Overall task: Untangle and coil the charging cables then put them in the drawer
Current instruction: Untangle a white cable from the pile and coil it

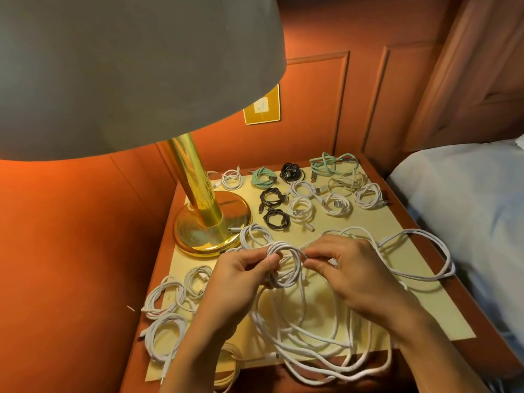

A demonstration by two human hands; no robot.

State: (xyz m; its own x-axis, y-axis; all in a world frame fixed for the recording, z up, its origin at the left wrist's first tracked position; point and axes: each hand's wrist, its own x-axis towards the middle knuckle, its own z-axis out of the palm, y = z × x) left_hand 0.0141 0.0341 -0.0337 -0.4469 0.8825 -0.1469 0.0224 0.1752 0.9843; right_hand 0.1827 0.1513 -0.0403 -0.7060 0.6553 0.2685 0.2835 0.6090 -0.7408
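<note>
Over the middle of the bedside table (431,282) my left hand (241,276) grips a small white cable coil (286,265). My right hand (346,268) pinches a strand of the same cable just right of the coil. Long loose white cable (306,341) trails from the coil in tangled loops toward the front edge and out to the right (425,251). Several coiled cables lie at the back: white (337,204), black (276,219) and mint green (263,175). More white coils (167,296) sit at the front left. No drawer is in view.
A brass lamp base (212,222) stands at the table's back left, its grey shade (127,66) filling the upper left of the view. A yellowish mat (368,222) covers the tabletop. A bed with pale sheets (467,208) borders the right side. Wood panelling rises behind.
</note>
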